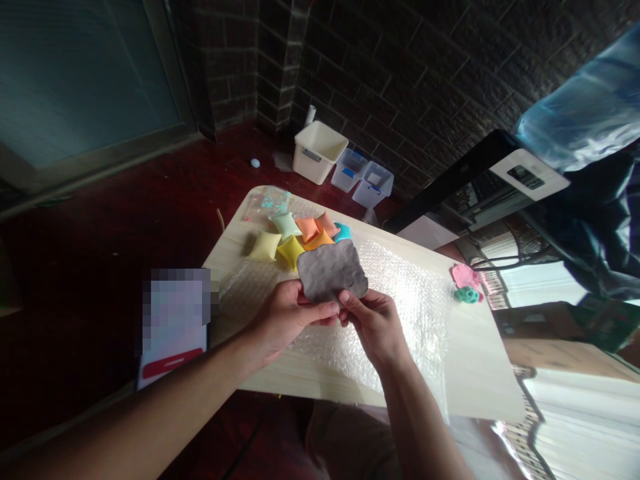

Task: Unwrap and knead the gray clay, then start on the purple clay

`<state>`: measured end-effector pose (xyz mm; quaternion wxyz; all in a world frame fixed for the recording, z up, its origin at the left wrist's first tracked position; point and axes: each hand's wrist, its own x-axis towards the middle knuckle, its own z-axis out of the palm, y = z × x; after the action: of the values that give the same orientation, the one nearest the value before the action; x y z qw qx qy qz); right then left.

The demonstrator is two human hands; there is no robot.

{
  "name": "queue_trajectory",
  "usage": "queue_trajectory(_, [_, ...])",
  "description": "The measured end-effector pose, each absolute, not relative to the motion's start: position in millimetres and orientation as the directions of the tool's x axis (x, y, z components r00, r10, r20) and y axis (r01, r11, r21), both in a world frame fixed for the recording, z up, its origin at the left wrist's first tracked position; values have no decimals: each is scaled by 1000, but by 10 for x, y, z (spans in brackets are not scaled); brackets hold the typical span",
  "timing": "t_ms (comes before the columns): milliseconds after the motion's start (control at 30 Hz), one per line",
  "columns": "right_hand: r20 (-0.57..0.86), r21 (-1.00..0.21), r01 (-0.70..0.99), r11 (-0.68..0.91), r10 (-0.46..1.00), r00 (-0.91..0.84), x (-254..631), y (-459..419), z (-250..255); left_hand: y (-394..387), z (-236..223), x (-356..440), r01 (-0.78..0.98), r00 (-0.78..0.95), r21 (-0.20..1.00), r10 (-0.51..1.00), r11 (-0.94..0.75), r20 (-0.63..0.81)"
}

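Note:
A flat grey sheet of clay [330, 269] is held up above the wooden table [480, 373]. My left hand [283, 317] pinches its near left edge, and my right hand [375, 323] pinches its near right edge. Both hands are closed on the sheet. Under them lies a sheet of bubble wrap [400, 313]. Behind the grey sheet sit several small clay pillows: pale yellow [265, 245], yellow [290, 251], pale green [286, 224], orange [307, 229], and a teal piece [343, 232].
A pink clay piece [465, 273] with a teal piece [467, 294] lies at the table's right. A phone [173, 330] stands at the left edge. A cream basket [319, 151] and two clear boxes [364, 179] sit on the dark red floor by the brick wall.

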<state>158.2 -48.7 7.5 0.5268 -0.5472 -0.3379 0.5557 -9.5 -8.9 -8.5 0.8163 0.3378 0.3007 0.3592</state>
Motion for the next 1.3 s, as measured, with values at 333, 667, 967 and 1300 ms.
queue_trajectory(333, [-204,-969,-181,-168,957,207,1623,-470,100,-92,-102,-110,-389,516,736,793,554,-325])
queue_trajectory(667, [-221,-963,-199,-183,957,188,1615,-476,111,-78,-97,-108,-450,447,748,848,488,-285])
queue_trajectory(967, [-137,-989,-82,-119,958,254,1703,-471,24,-83,-69,-106,-427,497,734,815,528,-298])
queue_trajectory(1300, [-237,-958,-190,-214,965,110,1601,-496,80,-73,-87,-128,-339,355,840,884,424,-303])
